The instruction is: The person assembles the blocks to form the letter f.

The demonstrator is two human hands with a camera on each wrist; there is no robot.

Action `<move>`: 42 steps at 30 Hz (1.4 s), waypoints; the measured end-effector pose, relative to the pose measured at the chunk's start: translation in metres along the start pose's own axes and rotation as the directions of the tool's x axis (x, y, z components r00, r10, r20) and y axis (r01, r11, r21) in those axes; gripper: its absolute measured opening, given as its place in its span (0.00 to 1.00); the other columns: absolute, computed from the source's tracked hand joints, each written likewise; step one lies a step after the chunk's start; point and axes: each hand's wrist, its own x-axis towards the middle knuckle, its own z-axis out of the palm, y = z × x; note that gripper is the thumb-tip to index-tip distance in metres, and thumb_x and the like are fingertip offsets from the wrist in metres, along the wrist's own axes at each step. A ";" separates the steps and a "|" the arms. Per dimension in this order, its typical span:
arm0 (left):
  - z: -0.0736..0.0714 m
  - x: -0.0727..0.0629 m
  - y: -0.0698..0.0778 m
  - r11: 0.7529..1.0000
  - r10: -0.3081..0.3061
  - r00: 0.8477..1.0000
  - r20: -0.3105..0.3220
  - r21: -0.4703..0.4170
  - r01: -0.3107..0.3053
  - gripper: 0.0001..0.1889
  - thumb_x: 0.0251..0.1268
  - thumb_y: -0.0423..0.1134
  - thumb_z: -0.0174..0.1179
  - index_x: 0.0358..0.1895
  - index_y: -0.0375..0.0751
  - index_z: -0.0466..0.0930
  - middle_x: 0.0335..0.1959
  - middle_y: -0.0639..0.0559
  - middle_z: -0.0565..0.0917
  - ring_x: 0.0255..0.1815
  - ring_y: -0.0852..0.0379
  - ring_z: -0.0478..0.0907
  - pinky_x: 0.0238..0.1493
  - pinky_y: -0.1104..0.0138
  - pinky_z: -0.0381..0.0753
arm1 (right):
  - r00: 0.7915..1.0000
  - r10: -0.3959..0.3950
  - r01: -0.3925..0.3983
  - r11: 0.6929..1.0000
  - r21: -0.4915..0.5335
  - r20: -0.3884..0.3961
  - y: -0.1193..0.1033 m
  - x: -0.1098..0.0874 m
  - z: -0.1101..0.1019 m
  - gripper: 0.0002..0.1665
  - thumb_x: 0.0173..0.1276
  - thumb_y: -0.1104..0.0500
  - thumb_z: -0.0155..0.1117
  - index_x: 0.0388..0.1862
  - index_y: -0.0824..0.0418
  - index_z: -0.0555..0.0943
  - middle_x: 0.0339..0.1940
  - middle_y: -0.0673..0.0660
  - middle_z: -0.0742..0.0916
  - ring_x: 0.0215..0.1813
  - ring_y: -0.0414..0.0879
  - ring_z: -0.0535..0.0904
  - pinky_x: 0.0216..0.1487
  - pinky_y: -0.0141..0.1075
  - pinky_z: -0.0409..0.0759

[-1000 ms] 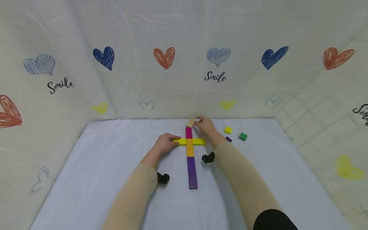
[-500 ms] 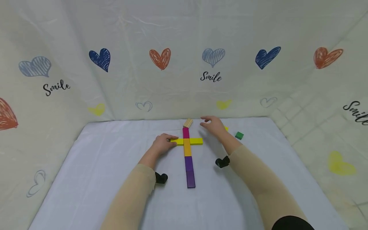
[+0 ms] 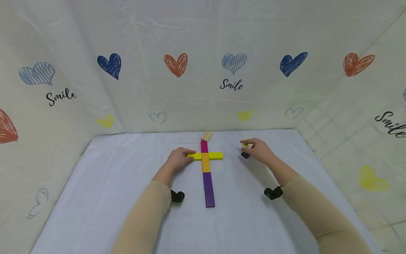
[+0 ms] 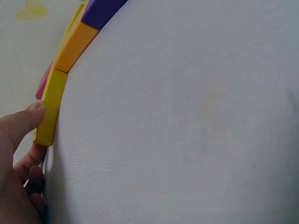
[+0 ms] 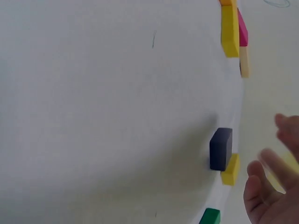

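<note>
Wooden blocks form a cross on the table. My left hand [image 3: 178, 158] pinches the outer end of the left yellow block [image 3: 197, 156], thumb on the near side. That block meets an orange block [image 3: 205, 162], with another yellow block [image 3: 215, 156] on its right. A magenta block [image 3: 204, 146] and a slanted plain-wood block [image 3: 207, 135] top the column; two purple blocks [image 3: 207, 180] extend it toward me. My right hand [image 3: 259, 151], fingers parted and holding nothing, hovers by a loose dark purple block [image 3: 245, 155] and a small yellow block [image 5: 230, 170].
A green block [image 5: 210, 216] shows at the bottom of the right wrist view; my right hand hides it from the head view. The white-covered table [image 3: 127, 197] ends at a back wall sheet [image 3: 203, 95] printed with hearts. Black heart-shaped pieces [image 3: 177, 196] sit at both cuffs.
My right hand has left the plain-wood block at the top of the column and moved right to the loose blocks. My left hand keeps its hold on the yellow block.
</note>
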 end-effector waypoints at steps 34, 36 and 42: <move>0.001 0.003 -0.003 1.000 0.016 1.000 0.001 0.014 -0.016 0.16 0.69 0.47 0.62 0.58 0.58 0.84 0.64 0.47 0.75 0.68 0.42 0.63 0.69 0.48 0.61 | 0.982 0.009 0.018 0.990 -0.138 0.189 0.039 0.003 0.000 0.23 0.71 0.54 0.65 0.64 0.54 0.79 0.63 0.66 0.78 0.52 0.57 0.74 0.51 0.49 0.76; 0.002 0.003 -0.003 1.000 0.010 1.000 0.003 0.012 -0.010 0.16 0.69 0.47 0.63 0.58 0.59 0.84 0.64 0.47 0.75 0.68 0.42 0.63 0.69 0.47 0.61 | 0.982 0.015 0.011 0.991 -0.133 0.188 0.041 0.003 0.000 0.23 0.71 0.53 0.65 0.64 0.53 0.80 0.62 0.65 0.78 0.51 0.57 0.73 0.49 0.47 0.76; 0.002 0.004 -0.004 1.000 0.007 1.000 0.000 0.008 -0.007 0.16 0.69 0.46 0.63 0.58 0.59 0.84 0.64 0.47 0.75 0.68 0.42 0.64 0.69 0.47 0.61 | 0.984 0.007 0.015 0.992 -0.123 0.177 0.042 0.003 0.000 0.23 0.70 0.51 0.66 0.64 0.51 0.81 0.60 0.63 0.80 0.48 0.55 0.73 0.44 0.42 0.76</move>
